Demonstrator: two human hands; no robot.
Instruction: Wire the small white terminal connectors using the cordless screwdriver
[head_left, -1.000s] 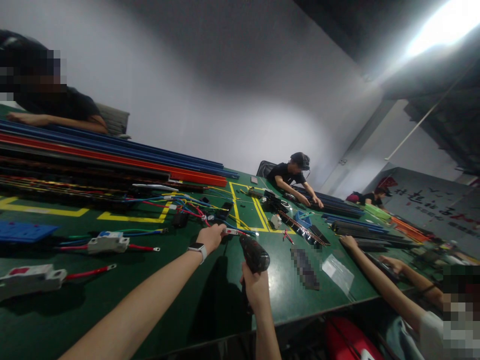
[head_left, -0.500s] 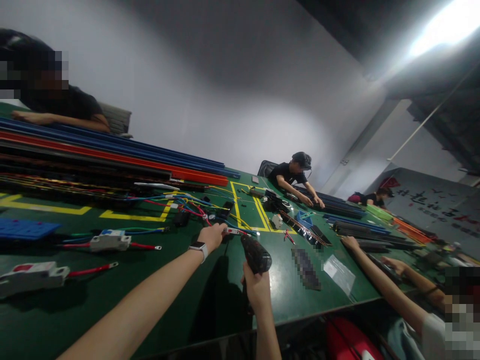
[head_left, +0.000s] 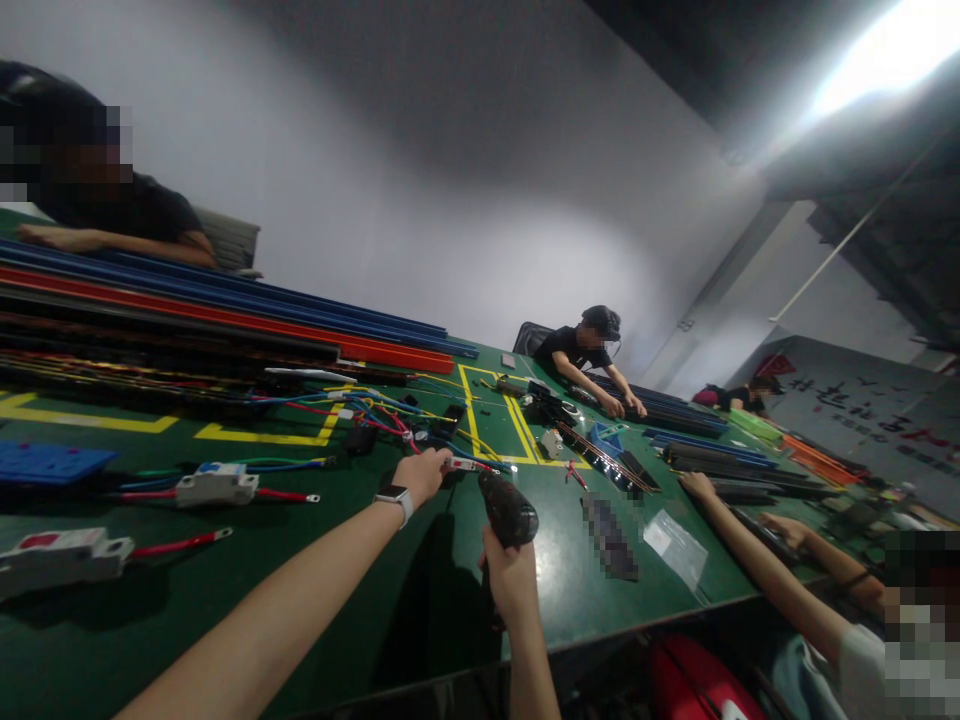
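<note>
My left hand [head_left: 420,476], with a watch [head_left: 397,497] on its wrist, is closed on a small white and red circuit breaker [head_left: 461,464] above the green table; its fingers partly hide it. A red wire runs from the breaker's right end. In my right hand [head_left: 511,575] is a black cordless drill [head_left: 510,512], gripped by its handle and pointing away from me. Its front end is close to the breaker's right end; whether they touch I cannot tell. Two larger-looking breakers with red leads, one [head_left: 217,484] behind the other [head_left: 67,560], lie at the left.
Tangled coloured wires [head_left: 367,405] lie beyond my hands. Long blue and orange strips [head_left: 300,335] fill the back left. A plastic bag [head_left: 675,548] lies to the right, near a co-worker's arm [head_left: 765,570]. Other people sit at the far side. A blue power strip [head_left: 52,460] is at left.
</note>
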